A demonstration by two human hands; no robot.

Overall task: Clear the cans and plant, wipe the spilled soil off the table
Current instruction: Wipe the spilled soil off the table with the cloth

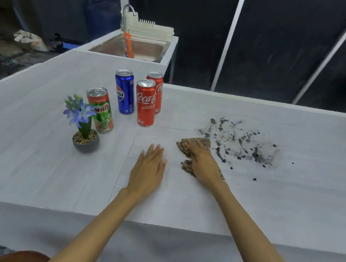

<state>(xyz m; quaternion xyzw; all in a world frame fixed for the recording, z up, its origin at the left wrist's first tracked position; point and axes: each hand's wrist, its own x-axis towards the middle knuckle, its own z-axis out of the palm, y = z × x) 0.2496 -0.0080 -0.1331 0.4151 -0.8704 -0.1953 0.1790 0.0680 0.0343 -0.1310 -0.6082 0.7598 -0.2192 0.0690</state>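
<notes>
Dark spilled soil [241, 142] is scattered over the white table [43, 162] at centre right. My right hand [201, 160] presses flat on a brown speckled cloth [204, 142] just left of the soil. My left hand [149, 166] rests flat on the table with fingers together, holding nothing. To the left stand a green Milo can [101, 109], a blue Pepsi can [125, 91], a red Coca-Cola can [146, 102] and a second red can [157, 89] partly hidden behind it. A small potted plant [85, 128] with purple flowers stands in front of the Milo can.
A steel sink [145, 47] with a tap, a white dish rack [152, 29] and an orange brush [128, 43] lies beyond the cans. Dark curtains with white poles close off the back. The table's front edge runs just below my forearms.
</notes>
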